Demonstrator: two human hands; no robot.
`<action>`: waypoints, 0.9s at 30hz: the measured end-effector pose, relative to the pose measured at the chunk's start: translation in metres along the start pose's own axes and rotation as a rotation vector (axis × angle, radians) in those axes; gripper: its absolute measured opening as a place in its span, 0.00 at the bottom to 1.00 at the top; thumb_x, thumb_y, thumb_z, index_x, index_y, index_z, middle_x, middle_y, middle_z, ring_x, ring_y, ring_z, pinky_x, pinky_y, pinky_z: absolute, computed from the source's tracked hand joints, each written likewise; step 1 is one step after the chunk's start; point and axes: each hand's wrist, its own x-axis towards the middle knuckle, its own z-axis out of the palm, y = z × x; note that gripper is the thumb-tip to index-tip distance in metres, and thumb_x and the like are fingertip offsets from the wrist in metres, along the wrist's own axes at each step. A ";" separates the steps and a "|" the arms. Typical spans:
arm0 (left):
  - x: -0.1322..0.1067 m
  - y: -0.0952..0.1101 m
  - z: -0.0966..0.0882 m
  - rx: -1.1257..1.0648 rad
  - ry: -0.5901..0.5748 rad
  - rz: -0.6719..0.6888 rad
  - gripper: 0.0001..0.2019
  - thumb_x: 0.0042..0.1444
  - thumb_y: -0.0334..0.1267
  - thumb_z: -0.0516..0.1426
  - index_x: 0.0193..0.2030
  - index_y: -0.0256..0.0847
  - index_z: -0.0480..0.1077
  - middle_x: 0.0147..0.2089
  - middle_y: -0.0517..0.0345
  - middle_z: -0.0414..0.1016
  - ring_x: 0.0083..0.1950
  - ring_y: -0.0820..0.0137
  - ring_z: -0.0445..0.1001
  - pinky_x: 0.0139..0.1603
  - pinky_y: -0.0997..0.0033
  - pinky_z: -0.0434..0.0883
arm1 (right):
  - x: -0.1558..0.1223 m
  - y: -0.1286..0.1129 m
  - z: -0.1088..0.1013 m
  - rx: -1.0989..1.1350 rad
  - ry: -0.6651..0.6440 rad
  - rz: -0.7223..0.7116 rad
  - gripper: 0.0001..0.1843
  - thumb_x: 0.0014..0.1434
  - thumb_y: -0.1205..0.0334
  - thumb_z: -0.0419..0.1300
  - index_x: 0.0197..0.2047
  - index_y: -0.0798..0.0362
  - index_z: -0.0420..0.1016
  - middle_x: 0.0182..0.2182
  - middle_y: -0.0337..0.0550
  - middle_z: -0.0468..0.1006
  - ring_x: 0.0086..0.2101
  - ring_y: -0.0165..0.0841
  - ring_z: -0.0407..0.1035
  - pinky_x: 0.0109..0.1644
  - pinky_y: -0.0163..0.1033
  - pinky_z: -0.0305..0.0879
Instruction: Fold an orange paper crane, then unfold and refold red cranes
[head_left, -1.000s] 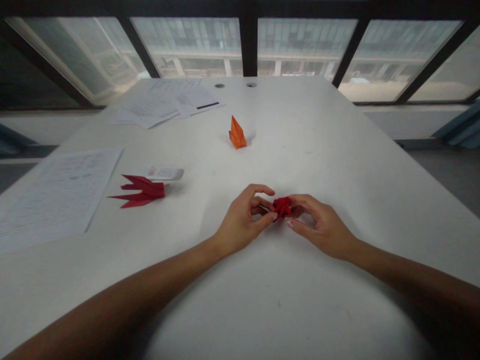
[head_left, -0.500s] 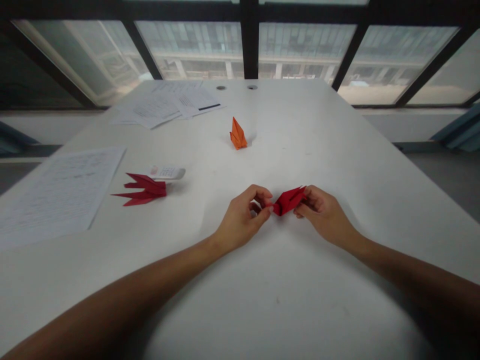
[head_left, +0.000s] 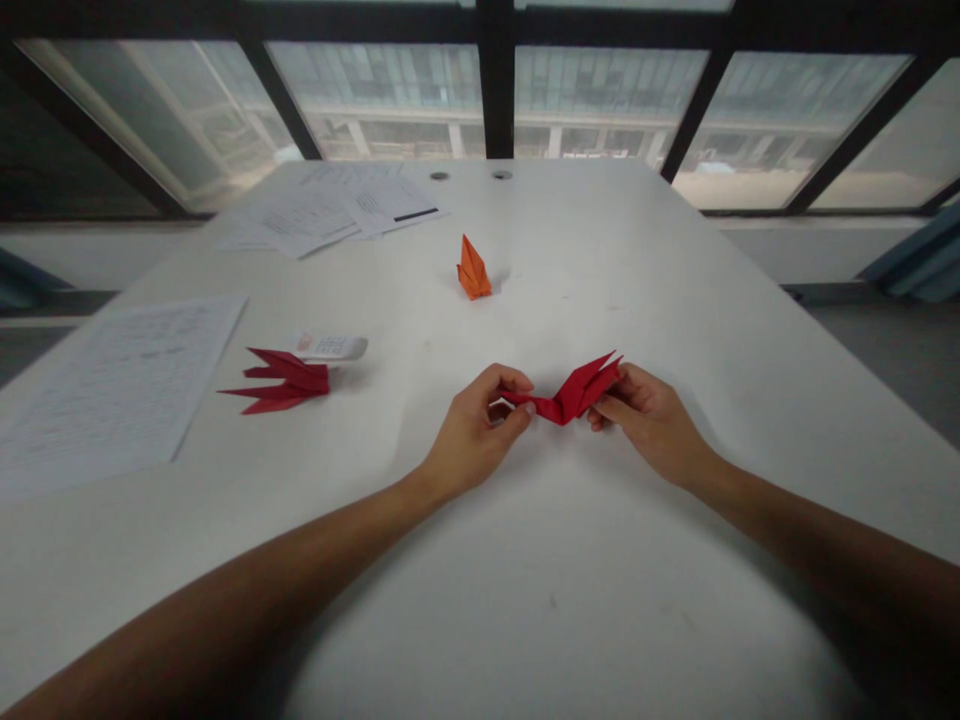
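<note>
A red folded paper piece [head_left: 570,392] is stretched between both hands just above the white table [head_left: 675,300]. My left hand [head_left: 476,435] pinches its left tip with thumb and fingers. Its right, pointed end is gripped by my right hand [head_left: 649,420]. The piece sags in a shallow V, with two sharp points rising at the right.
A second red folded piece [head_left: 281,380] with several points lies at the left, beside a small white device [head_left: 330,347]. An orange folded piece [head_left: 473,270] stands farther back. Printed sheets [head_left: 112,385] lie at the left edge and more papers [head_left: 337,205] at the far left.
The red paper was bunched small between both hands. My hands have moved apart, the left leftward and the right rightward, and the piece has been drawn out long.
</note>
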 end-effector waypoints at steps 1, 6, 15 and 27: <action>0.000 -0.001 0.000 -0.017 -0.013 0.002 0.07 0.62 0.34 0.62 0.45 0.41 0.68 0.42 0.57 0.74 0.40 0.72 0.76 0.39 0.73 0.72 | -0.001 -0.001 0.001 0.007 -0.011 -0.001 0.08 0.60 0.59 0.68 0.39 0.51 0.73 0.31 0.39 0.80 0.29 0.31 0.74 0.36 0.40 0.72; -0.002 -0.006 0.001 -0.111 -0.128 0.067 0.16 0.62 0.36 0.63 0.54 0.43 0.65 0.50 0.51 0.76 0.47 0.69 0.79 0.44 0.69 0.76 | -0.006 -0.003 0.003 -0.006 -0.071 -0.012 0.12 0.61 0.55 0.69 0.43 0.52 0.75 0.35 0.42 0.82 0.32 0.32 0.76 0.39 0.41 0.75; -0.002 -0.005 0.000 0.045 -0.175 0.103 0.08 0.63 0.38 0.63 0.47 0.40 0.72 0.46 0.51 0.76 0.45 0.67 0.78 0.45 0.66 0.76 | -0.013 -0.007 0.005 -0.112 -0.202 0.003 0.14 0.65 0.50 0.65 0.44 0.53 0.78 0.34 0.44 0.83 0.35 0.34 0.78 0.43 0.43 0.76; 0.009 -0.008 -0.004 -0.231 -0.058 0.004 0.09 0.67 0.42 0.60 0.43 0.38 0.67 0.39 0.58 0.76 0.34 0.75 0.75 0.37 0.73 0.73 | -0.003 -0.004 0.000 0.097 -0.145 -0.021 0.11 0.62 0.54 0.70 0.37 0.51 0.75 0.29 0.38 0.79 0.29 0.30 0.73 0.36 0.38 0.70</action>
